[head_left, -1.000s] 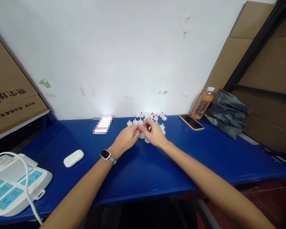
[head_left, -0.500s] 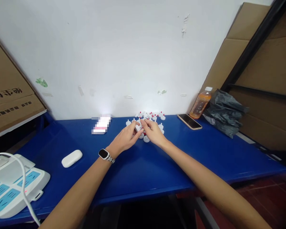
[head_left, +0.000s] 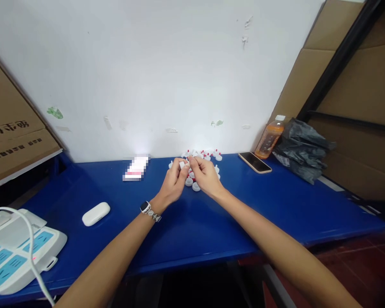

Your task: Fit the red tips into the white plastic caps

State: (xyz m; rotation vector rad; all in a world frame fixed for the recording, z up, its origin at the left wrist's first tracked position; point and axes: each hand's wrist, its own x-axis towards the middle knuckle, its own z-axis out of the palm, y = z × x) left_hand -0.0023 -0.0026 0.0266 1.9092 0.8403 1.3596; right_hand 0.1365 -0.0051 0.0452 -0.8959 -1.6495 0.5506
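Note:
Between the thumb and fingers of my left hand (head_left: 172, 183) is a white nozzle cap (head_left: 182, 164), its top turned toward my other hand. My right hand (head_left: 208, 176) is pinched closed right beside that cap; what its fingertips hold is too small and covered to make out. Under and around both hands lie several more white nozzle caps (head_left: 196, 187), some with small red tips. Part of this group is hidden by my hands.
On the blue table (head_left: 231, 222) a phone (head_left: 255, 162), an orange drink bottle (head_left: 269, 137) and a black plastic bag (head_left: 303, 149) stand right. Left are a white earphone case (head_left: 96, 214), a power strip (head_left: 25, 252) and a blurred-out card (head_left: 136, 167). A wall rises behind.
My left hand has turned more upright and lifted the white nozzle cap slightly, up against my right fingertips. My right hand has shifted only a little.

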